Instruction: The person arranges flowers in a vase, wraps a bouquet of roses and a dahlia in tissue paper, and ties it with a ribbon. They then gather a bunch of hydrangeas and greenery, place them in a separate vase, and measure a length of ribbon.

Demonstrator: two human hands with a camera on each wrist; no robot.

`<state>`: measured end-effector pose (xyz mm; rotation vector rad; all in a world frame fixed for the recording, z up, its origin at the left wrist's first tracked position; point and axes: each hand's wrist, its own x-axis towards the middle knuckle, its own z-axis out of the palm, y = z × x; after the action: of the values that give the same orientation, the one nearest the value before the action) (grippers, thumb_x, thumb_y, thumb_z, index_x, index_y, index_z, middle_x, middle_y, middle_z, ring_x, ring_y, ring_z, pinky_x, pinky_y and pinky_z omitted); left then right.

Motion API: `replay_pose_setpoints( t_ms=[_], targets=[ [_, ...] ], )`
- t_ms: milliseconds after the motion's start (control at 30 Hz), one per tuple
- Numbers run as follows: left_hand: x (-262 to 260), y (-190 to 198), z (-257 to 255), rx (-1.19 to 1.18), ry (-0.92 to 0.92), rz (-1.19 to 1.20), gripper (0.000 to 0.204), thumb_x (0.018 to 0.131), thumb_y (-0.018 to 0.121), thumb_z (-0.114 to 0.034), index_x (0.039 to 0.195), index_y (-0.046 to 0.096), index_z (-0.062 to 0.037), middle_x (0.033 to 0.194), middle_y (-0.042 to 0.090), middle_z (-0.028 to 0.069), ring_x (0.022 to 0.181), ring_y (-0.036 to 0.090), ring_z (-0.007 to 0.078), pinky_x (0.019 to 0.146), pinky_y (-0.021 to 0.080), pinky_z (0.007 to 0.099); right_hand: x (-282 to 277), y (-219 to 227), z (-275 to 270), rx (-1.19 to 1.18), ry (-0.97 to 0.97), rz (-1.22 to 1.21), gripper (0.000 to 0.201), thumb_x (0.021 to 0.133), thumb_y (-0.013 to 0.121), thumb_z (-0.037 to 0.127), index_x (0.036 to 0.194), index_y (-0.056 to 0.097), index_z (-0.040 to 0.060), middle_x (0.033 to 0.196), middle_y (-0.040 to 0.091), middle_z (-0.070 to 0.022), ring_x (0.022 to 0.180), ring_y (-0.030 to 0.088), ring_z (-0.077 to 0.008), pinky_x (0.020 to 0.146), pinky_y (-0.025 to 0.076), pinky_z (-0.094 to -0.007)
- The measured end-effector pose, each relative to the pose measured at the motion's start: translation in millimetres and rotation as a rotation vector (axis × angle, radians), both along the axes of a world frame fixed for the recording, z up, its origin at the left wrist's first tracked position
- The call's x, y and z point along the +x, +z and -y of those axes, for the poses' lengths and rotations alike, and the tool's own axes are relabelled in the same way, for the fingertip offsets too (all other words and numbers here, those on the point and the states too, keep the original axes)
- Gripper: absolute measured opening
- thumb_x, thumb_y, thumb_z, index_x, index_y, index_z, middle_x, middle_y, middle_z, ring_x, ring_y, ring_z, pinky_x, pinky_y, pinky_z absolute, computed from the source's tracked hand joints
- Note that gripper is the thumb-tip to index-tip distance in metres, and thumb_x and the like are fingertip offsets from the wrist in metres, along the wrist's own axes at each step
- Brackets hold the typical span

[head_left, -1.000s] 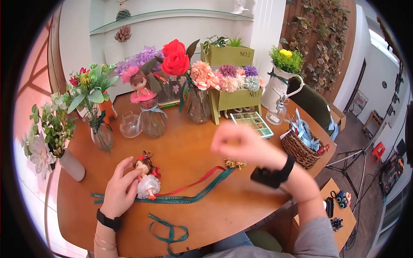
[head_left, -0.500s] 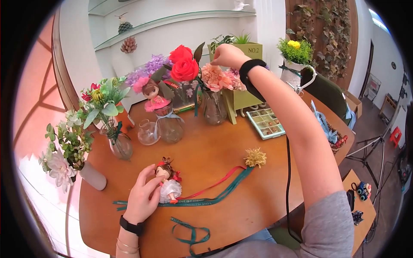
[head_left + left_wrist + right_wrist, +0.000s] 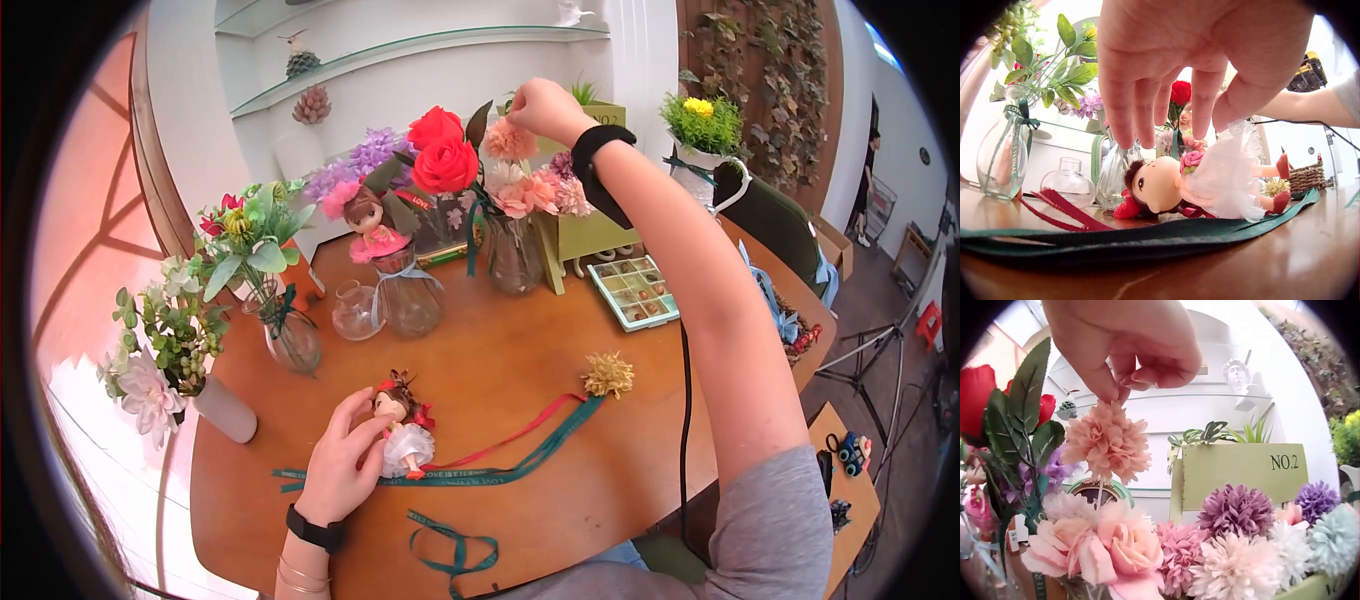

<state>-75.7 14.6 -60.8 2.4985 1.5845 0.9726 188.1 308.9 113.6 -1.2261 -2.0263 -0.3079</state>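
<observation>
My right hand [image 3: 550, 110] [image 3: 1129, 350] is raised over the flower box and pinches the top of a peach pompom flower [image 3: 511, 140] [image 3: 1108, 440], whose thin stem shows below it in the right wrist view. The left hand [image 3: 345, 460] [image 3: 1204, 62] hovers over a small doll [image 3: 406, 447] [image 3: 1222, 181] in a white skirt lying on its side, fingers relaxed and close to it; whether they touch it I cannot tell. Beneath the doll run green ribbons [image 3: 500, 478] [image 3: 1147, 240] and a red ribbon [image 3: 520, 430].
A gold pompom [image 3: 608, 374] lies by the ribbon ends. Behind stand glass vases [image 3: 412, 305], red roses [image 3: 444, 165], a second doll [image 3: 368, 225], a green box [image 3: 1244, 475] and a compartment tray [image 3: 636, 292]. A loose green ribbon [image 3: 457, 548] lies near the front edge.
My right hand rose from above the table to the flower box and lifted the peach flower upward. The left hand stayed beside the doll while the head view shifted.
</observation>
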Motion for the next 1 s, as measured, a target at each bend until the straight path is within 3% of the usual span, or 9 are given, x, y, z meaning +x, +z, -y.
replay_pose_setpoints(
  t_ms=[300, 367, 467, 600, 667, 1000],
  targets=[
    [0, 0, 0, -0.007, 0.003, 0.013, 0.025, 0.070, 0.052, 0.003, 0.095, 0.056, -0.0008, 0.116, 0.042, 0.0159, 0.101, 0.049, 0.0287, 0.083, 0.043, 0.0327, 71, 39, -1, 0.127, 0.054, -0.155, 0.019, 0.065, 0.057, 0.022, 0.076, 0.066, 0.0086, 0.073, 0.062, -0.0129, 0.071, 0.059, -0.0260, 0.067, 0.047, -0.0339],
    [0, 0, 0, -0.016, 0.000, 0.020, 0.025, 0.070, 0.052, 0.003, 0.094, 0.056, -0.0006, 0.116, 0.042, 0.0159, 0.101, 0.050, 0.0287, 0.083, 0.043, 0.0328, 84, 43, 1, 0.236, -0.003, -0.139, 0.023, 0.069, 0.060, 0.021, 0.078, 0.063, 0.0004, 0.068, 0.060, -0.0123, 0.062, 0.057, -0.0214, 0.061, 0.045, -0.0301],
    [1, 1, 0, -0.026, 0.000, 0.027, 0.026, 0.069, 0.051, 0.004, 0.094, 0.055, -0.0001, 0.116, 0.041, 0.0161, 0.101, 0.049, 0.0293, 0.083, 0.043, 0.0330, 106, 45, -8, 0.301, -0.062, -0.108, 0.023, 0.070, 0.059, 0.021, 0.079, 0.063, 0.0007, 0.068, 0.060, -0.0115, 0.062, 0.057, -0.0209, 0.061, 0.045, -0.0300],
    [3, 0, 0, -0.025, 0.004, 0.007, 0.027, 0.069, 0.051, 0.005, 0.094, 0.056, -0.0003, 0.116, 0.041, 0.0162, 0.101, 0.049, 0.0293, 0.083, 0.043, 0.0333, 118, 32, -3, 0.317, -0.076, -0.123, 0.023, 0.071, 0.058, 0.022, 0.079, 0.062, 0.0012, 0.068, 0.060, -0.0111, 0.063, 0.057, -0.0211, 0.062, 0.045, -0.0301],
    [3, 0, 0, -0.026, 0.011, 0.001, 0.027, 0.069, 0.051, 0.005, 0.094, 0.056, -0.0003, 0.116, 0.041, 0.0162, 0.101, 0.049, 0.0293, 0.083, 0.043, 0.0332, 121, 25, -3, 0.341, -0.100, -0.137, 0.017, 0.068, 0.055, 0.020, 0.073, 0.063, 0.0060, 0.068, 0.061, -0.0118, 0.066, 0.059, -0.0265, 0.062, 0.046, -0.0343],
    [7, 0, 1, -0.030, 0.006, -0.009, 0.025, 0.070, 0.051, 0.004, 0.094, 0.056, 0.0001, 0.115, 0.041, 0.0172, 0.101, 0.049, 0.0299, 0.082, 0.042, 0.0341, 132, 5, -14, 0.449, -0.174, -0.157, 0.015, 0.070, 0.054, 0.018, 0.071, 0.061, 0.0047, 0.073, 0.059, -0.0125, 0.070, 0.056, -0.0287, 0.064, 0.045, -0.0366]
  ],
)
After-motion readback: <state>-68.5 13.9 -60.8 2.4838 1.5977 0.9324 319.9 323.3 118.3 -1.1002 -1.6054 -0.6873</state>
